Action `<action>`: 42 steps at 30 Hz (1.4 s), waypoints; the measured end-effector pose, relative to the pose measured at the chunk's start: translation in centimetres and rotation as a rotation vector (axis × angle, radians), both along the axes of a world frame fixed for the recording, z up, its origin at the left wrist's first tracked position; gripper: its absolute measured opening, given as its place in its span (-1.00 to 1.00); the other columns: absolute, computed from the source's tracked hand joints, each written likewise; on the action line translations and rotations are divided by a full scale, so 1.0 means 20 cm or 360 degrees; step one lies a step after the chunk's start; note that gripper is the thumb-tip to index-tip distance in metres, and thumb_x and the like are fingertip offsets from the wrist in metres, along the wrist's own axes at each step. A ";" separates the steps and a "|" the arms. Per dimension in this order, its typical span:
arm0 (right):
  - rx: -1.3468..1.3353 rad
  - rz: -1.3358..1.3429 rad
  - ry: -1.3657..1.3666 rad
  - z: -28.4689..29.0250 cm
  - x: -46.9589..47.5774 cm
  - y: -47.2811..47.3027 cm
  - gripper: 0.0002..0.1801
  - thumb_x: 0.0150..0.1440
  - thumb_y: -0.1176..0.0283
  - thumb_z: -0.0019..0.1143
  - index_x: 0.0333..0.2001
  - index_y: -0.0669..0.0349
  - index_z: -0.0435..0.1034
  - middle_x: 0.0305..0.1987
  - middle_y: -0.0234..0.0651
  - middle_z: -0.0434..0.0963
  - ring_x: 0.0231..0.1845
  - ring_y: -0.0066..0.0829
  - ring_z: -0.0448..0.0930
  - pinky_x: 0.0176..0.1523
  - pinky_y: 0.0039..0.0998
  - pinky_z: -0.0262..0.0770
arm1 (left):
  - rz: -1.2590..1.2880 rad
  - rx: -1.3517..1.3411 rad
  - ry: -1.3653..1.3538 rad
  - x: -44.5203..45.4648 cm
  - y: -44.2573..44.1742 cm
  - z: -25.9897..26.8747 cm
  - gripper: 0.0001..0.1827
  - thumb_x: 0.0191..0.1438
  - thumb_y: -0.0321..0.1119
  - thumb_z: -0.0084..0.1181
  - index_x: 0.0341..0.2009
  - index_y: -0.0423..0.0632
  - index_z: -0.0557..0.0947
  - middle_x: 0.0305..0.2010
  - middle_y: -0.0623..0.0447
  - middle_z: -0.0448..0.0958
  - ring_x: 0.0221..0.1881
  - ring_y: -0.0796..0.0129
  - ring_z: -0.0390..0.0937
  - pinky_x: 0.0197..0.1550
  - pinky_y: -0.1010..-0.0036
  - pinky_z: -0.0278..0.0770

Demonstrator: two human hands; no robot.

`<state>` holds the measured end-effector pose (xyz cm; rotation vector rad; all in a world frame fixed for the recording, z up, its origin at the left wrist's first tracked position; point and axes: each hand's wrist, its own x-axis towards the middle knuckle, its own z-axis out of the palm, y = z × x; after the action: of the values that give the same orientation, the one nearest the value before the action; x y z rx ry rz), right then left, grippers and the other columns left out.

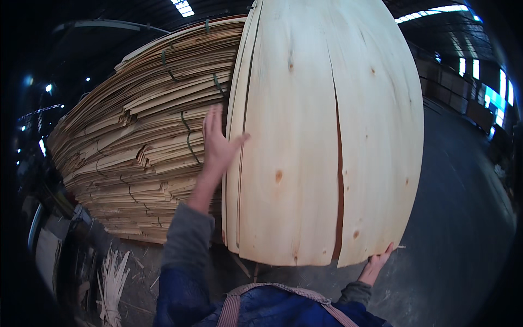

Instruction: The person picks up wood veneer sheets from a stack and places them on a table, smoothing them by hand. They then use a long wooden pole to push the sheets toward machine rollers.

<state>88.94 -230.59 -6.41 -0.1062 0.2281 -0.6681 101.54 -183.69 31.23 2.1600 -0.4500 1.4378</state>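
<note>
A large pale wood veneer sheet [294, 143] with knots lies before me, with a long split running up from its near edge; reddish-brown material shows through the gap. Other sheet edges show along its left side. My left hand [220, 141] is raised with spread fingers over that left edge; whether it touches the wood I cannot tell. At the near right corner, my right hand [380, 259] holds the veneer's edge, its fingers partly hidden.
A tall stack of bundled veneer [155, 135] with green straps stands close on the left. Thin wood strips [111, 286] lie in a pile at the lower left. Dark concrete floor [457, 204] extends on the right, with further stacks [449, 88] behind.
</note>
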 end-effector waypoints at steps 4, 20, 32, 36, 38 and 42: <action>0.0021 0.0094 0.0053 -0.13 -0.12 -0.08 -0.44 0.07 0.10 -0.11 0.07 0.21 0.17 0.09 -0.24 0.30 0.06 -0.22 0.32 0.10 -0.17 0.28 | -0.1690 -0.1337 0.1523 0.40 0.10 -0.04 -0.31 -0.10 -0.14 0.19 0.06 -0.22 0.25 -0.04 -0.14 0.39 -0.04 0.20 0.40 -0.07 0.36 0.44; -0.0937 0.0423 0.0296 0.44 0.00 0.33 -0.26 0.07 0.13 -0.10 0.19 0.26 -0.16 0.21 -0.14 0.05 0.15 -0.20 0.19 0.16 -0.21 0.19 | -0.1656 -0.1215 0.1051 -0.45 -0.10 -0.16 -0.56 -0.14 -0.41 0.19 -0.13 -0.29 0.44 -0.25 0.07 0.47 -0.27 0.54 0.40 -0.21 0.61 0.35; -0.0770 0.1210 0.0096 0.58 -0.02 1.34 -0.31 0.07 0.14 -0.10 0.17 0.25 -0.08 0.18 -0.17 0.12 0.14 -0.21 0.22 0.15 -0.19 0.20 | -0.1068 -0.1466 0.0410 -1.57 1.04 -0.17 -0.55 -0.13 -0.45 0.14 -0.10 -0.32 0.42 -0.19 0.01 0.46 -0.19 0.45 0.42 -0.16 0.57 0.37; -0.0752 0.1404 0.0081 0.59 -0.08 1.82 -0.33 0.07 0.14 -0.10 0.16 0.25 -0.05 0.18 -0.18 0.14 0.14 -0.21 0.22 0.15 -0.19 0.21 | -0.0653 -0.1471 0.0207 -2.04 1.54 -0.21 -0.60 -0.11 -0.42 0.12 -0.13 -0.31 0.44 -0.21 0.01 0.47 -0.23 0.44 0.43 -0.18 0.57 0.38; -0.0739 0.1513 0.0083 0.59 -0.10 2.07 -0.34 0.08 0.14 -0.10 0.16 0.25 -0.04 0.17 -0.19 0.16 0.14 -0.21 0.23 0.15 -0.18 0.21 | -0.0371 -0.1489 0.0123 -2.24 1.75 -0.21 -0.62 -0.08 -0.43 0.09 -0.13 -0.29 0.44 -0.22 0.01 0.47 -0.24 0.45 0.43 -0.20 0.57 0.39; -0.0745 0.1733 0.0072 0.55 -0.12 2.60 -0.35 0.08 0.15 -0.10 0.15 0.24 -0.01 0.16 -0.20 0.18 0.13 -0.21 0.24 0.15 -0.18 0.22 | -0.0138 -0.1704 -0.0021 -2.62 2.12 -0.27 -0.59 -0.09 -0.47 0.05 -0.08 -0.31 0.40 -0.20 0.01 0.46 -0.23 0.44 0.43 -0.19 0.54 0.40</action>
<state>86.53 -178.51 4.64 -0.6427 0.0284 0.3812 49.23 -141.38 25.93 1.2391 0.2119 1.2150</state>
